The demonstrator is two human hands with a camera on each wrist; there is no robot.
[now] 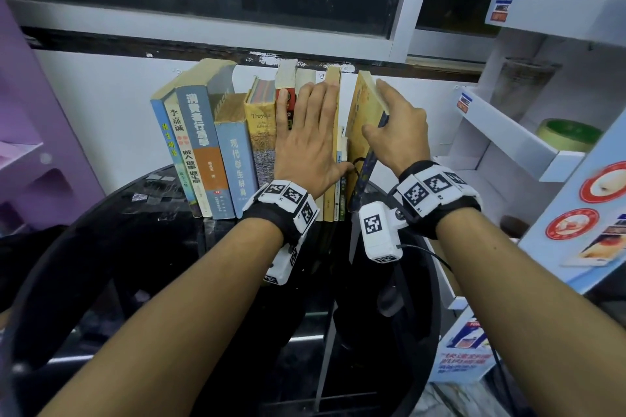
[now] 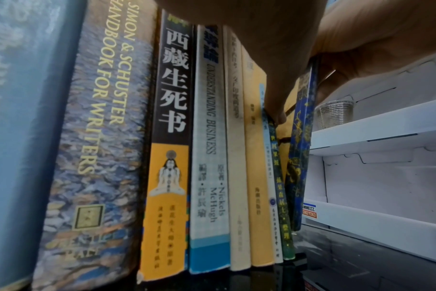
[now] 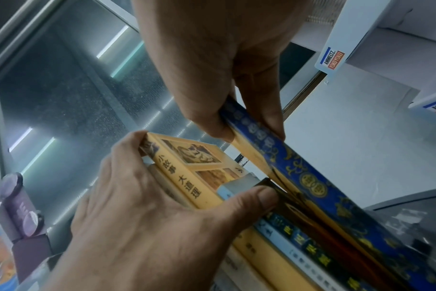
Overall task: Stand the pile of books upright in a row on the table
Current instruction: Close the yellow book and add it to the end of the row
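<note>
A row of books (image 1: pixel 216 145) stands upright on the black round glass table (image 1: pixel 152 264), against the white wall. My left hand (image 1: pixel 308 132) lies flat on the spines in the middle of the row, fingers straight; its thumb (image 2: pixel 274 88) presses on the thin books at the right end. My right hand (image 1: pixel 393 122) grips a yellow book with a blue patterned spine (image 1: pixel 364 118), thumb on one cover and fingers over the other. This book (image 3: pixel 311 177) leans slightly at the right end of the row, with a narrow gap between it and the thin books (image 2: pixel 284 226).
A white display rack (image 1: pixel 508 132) stands close on the right, holding a glass cup (image 2: pixel 335 113) and a green-topped jar (image 1: pixel 569 134). A purple shelf unit (image 1: pixel 34 145) stands at the left. A window frame (image 1: pixel 237 27) runs above the books.
</note>
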